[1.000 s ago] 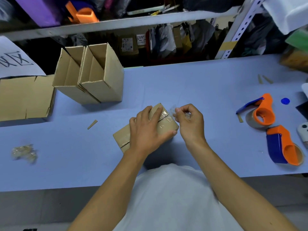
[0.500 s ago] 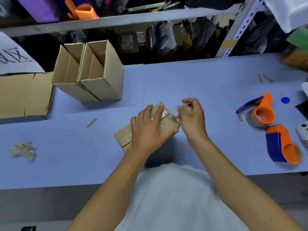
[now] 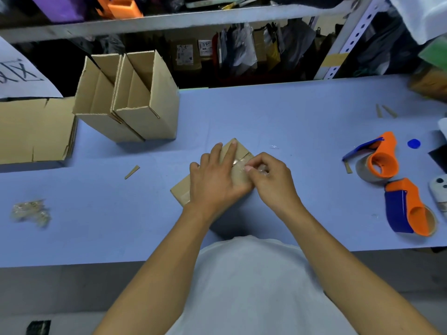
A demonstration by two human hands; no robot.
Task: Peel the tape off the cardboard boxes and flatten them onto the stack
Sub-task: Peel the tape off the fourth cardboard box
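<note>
Near the bench's front edge, the left hand is pressing flat-fingered to steady the small cardboard box while the right hand is pinching its clear tape to peel it.

Matt brown corrugated cardboard makes the small box, with glossy clear tape across its seam. The tabletop looks smooth matt blue. Both tape dispensers are shiny orange-and-blue plastic.

3 cardboard boxes, 2 tape dispensers, 1 flattened stack, perhaps 4 cardboard slivers.
</note>
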